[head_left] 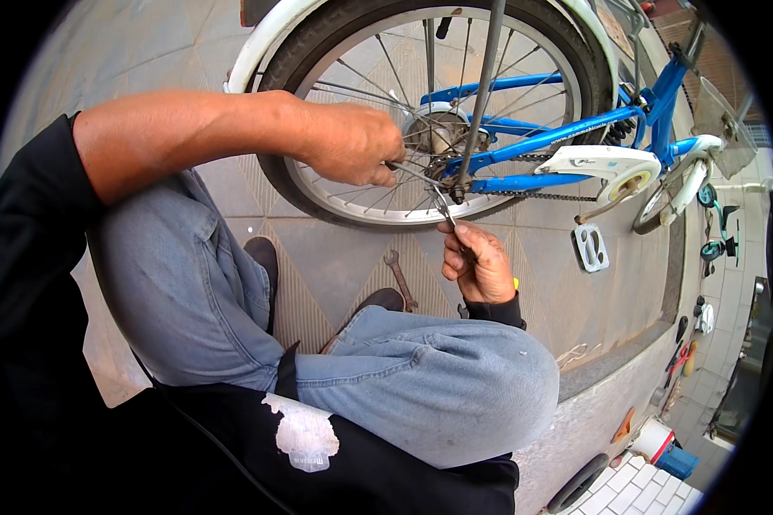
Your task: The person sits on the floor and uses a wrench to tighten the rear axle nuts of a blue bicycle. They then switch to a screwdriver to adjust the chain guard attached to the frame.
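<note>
Beside the rear wheel (371, 210) of a blue and white bicycle, my left hand (356, 146) is closed round a slim metal tool (416, 172). Its far end meets the rear axle area (455, 184), where the blue frame tubes come together. Below the axle, my right hand (483, 262) grips a wrench (442, 206), its head up against the hub end. The wrench handle is mostly hidden by my fingers. Spokes and a hub drum (434, 135) lie just behind the two tools, and the chain (545, 195) runs off to the right.
An open-ended wrench (400, 279) lies on the tiled floor by my shoe (382, 299). The white chain guard (597, 163) and a pedal (590, 247) stand to the right. Farther right are loose tools (683, 352), a white and red bucket (653, 438) and a tyre (578, 483).
</note>
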The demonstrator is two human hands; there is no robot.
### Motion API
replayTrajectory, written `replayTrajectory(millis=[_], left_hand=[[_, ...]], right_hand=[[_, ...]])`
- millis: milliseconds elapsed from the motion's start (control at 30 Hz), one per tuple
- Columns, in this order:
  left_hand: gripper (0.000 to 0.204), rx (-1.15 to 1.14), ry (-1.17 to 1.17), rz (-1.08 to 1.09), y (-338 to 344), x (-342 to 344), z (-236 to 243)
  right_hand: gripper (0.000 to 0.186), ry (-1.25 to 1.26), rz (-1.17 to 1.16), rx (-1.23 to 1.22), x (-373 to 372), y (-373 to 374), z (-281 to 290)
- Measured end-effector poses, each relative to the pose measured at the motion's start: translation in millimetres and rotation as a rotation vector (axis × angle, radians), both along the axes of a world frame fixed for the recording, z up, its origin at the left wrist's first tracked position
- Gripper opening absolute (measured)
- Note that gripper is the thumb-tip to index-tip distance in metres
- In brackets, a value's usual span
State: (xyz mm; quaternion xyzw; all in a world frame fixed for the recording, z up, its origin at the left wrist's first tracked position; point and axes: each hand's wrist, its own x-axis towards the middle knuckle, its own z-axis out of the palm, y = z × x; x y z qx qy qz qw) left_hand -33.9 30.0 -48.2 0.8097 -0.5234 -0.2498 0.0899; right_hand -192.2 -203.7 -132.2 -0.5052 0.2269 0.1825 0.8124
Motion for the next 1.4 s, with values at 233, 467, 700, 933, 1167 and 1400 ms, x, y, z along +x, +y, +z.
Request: replayTrajectory(millis=[233, 467, 700, 933, 1167, 1400], left_hand=[[0.032, -0.060, 0.016, 0.032, 0.8, 2.2, -11.6], [0.025, -0.055, 0.000, 0.060, -6.8, -5.6, -5.4], [0.028, -0.219, -0.108, -0.009, 4.6, -4.4, -24.0], [0.033, -0.096, -0.035, 0.067, 5.1, -7.4, -6.1], [0.034, -0.104, 0.053, 0.067, 2.6, -3.1, -8.8], [0.033, -0.048, 0.175, 0.122, -9.5, -0.7, 4.4]], right_hand=[[0.030, -0.019, 0.377, -0.230, 8.6, 11.4, 12.8], [0.046, -0.094, 0.720, -0.718, -8.1, 42.0, -64.8], [0.046, -0.303, 0.777, -0.848, -31.0, 57.3, -117.1], [0.043, -0.195, 0.722, -0.554, -72.1, 45.8, -130.8], [0.040, 0.014, 0.596, -0.287, -82.3, 36.2, -160.9], [0.037, -0.200, 0.512, -0.756, -88.2, 3.2, -172.9]])
